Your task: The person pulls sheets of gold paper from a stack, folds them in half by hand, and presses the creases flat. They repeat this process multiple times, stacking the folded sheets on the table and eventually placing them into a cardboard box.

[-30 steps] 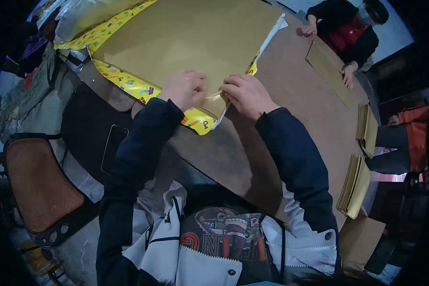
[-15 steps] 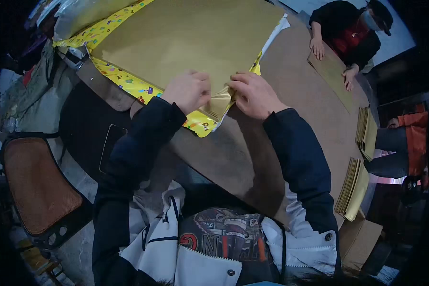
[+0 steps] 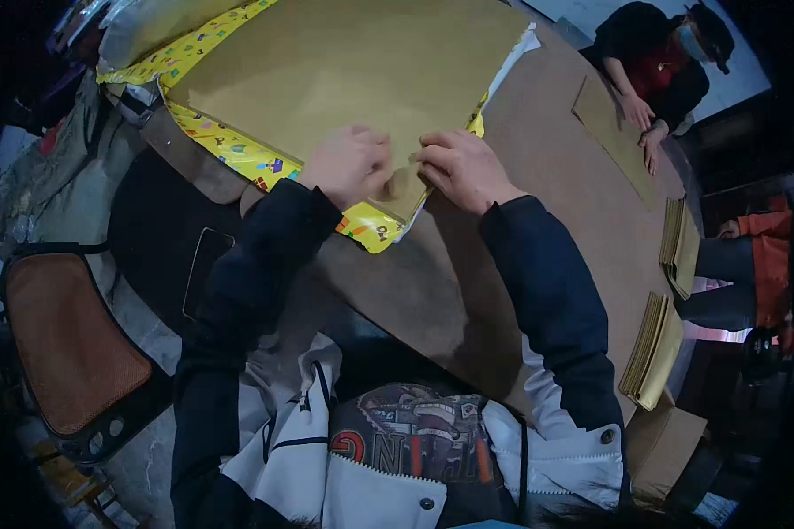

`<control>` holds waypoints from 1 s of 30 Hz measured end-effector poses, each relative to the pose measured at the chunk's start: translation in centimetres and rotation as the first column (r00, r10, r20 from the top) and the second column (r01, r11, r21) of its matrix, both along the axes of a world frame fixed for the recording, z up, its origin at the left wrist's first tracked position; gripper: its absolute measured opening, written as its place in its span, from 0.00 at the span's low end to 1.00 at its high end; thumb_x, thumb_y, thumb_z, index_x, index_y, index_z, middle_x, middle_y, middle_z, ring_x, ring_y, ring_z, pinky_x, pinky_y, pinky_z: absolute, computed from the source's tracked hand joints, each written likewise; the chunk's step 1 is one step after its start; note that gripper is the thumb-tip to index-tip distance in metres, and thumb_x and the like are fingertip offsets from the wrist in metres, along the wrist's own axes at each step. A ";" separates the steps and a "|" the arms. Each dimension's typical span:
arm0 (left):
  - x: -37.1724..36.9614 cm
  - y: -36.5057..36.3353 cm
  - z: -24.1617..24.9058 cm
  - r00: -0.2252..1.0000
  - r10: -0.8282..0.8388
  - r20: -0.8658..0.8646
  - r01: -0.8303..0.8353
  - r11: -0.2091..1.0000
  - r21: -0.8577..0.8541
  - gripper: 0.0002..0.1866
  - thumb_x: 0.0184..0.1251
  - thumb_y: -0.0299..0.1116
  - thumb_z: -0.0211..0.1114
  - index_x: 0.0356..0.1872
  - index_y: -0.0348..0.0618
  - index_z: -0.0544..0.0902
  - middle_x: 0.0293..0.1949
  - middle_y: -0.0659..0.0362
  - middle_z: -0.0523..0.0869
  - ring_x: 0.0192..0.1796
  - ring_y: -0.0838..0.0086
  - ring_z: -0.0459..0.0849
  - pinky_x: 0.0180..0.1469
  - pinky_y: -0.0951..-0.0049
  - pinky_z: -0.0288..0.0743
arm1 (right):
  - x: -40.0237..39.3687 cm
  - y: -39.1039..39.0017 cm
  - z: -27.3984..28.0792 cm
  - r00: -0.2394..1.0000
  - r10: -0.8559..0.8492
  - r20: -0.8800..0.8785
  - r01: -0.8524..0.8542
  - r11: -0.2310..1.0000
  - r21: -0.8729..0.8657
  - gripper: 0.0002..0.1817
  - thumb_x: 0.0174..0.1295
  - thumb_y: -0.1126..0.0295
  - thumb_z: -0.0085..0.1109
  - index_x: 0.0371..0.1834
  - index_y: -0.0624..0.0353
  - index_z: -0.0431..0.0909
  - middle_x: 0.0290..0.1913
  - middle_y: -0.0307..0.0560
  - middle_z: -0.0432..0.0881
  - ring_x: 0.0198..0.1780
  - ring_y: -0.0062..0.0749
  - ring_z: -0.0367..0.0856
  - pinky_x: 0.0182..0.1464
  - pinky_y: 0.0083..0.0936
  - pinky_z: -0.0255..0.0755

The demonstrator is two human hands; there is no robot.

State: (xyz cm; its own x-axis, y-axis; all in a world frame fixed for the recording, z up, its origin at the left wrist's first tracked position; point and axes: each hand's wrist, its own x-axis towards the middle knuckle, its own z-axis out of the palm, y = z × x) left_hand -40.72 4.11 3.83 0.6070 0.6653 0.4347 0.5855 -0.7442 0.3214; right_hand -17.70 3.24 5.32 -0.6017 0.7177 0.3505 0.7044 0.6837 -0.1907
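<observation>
A large stack of gold-brown paper sheets (image 3: 326, 70) lies on the table in a yellow patterned wrapper (image 3: 225, 145). My left hand (image 3: 351, 165) rests at the stack's near corner with its fingers curled; what they hold, if anything, is hidden. My right hand (image 3: 468, 170) is closed in a pinch at the stack's right edge, on the corner of the paper. The two hands are a little apart, and the near corner of the sheets lies between and below them.
Across the brown table (image 3: 538, 176) a masked person (image 3: 653, 66) has both hands on a flat brown sheet (image 3: 610, 137). Folded paper bundles (image 3: 653, 351) stand at the right edge near a cardboard box (image 3: 666, 448). An office chair (image 3: 75, 339) is at left.
The paper corner between my hands, lifted and creased before, now lies flatter. My right hand has shifted slightly left. The other person's hands have come closer together.
</observation>
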 end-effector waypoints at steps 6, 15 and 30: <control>-1.1 0.2 0.4 0.984 -0.156 0.092 0.164 0.982 -0.094 0.20 0.48 0.49 0.71 0.30 0.41 0.80 0.41 0.51 0.80 0.49 0.53 0.77 0.57 0.60 0.70 | -0.1 0.3 -0.3 0.997 -0.040 -0.066 0.038 0.999 -0.034 0.07 0.57 0.63 0.62 0.33 0.54 0.84 0.39 0.44 0.81 0.45 0.42 0.79 0.48 0.37 0.73; -0.4 0.6 0.2 0.993 -0.110 0.032 0.114 0.980 -0.166 0.17 0.43 0.44 0.71 0.28 0.41 0.81 0.39 0.53 0.79 0.48 0.57 0.77 0.49 0.61 0.72 | -0.1 0.4 -0.4 0.993 -0.034 -0.111 0.028 0.998 -0.057 0.08 0.58 0.63 0.61 0.31 0.56 0.82 0.37 0.45 0.80 0.44 0.42 0.78 0.47 0.37 0.74; 0.0 0.2 1.0 0.996 -0.079 0.043 0.080 0.997 -0.023 0.13 0.53 0.38 0.62 0.31 0.37 0.82 0.45 0.52 0.81 0.47 0.55 0.79 0.48 0.58 0.76 | 1.4 0.1 0.8 0.995 -0.058 -0.078 0.029 0.944 -0.330 0.14 0.57 0.64 0.62 0.45 0.55 0.80 0.56 0.47 0.78 0.55 0.42 0.78 0.56 0.33 0.74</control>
State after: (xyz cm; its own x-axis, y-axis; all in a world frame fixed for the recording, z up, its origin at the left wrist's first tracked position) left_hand -40.75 4.35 4.79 0.6396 0.6267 0.4452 0.5107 -0.7792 0.3633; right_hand -16.28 3.36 6.10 -0.5457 0.8262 0.1401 0.7031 0.5424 -0.4599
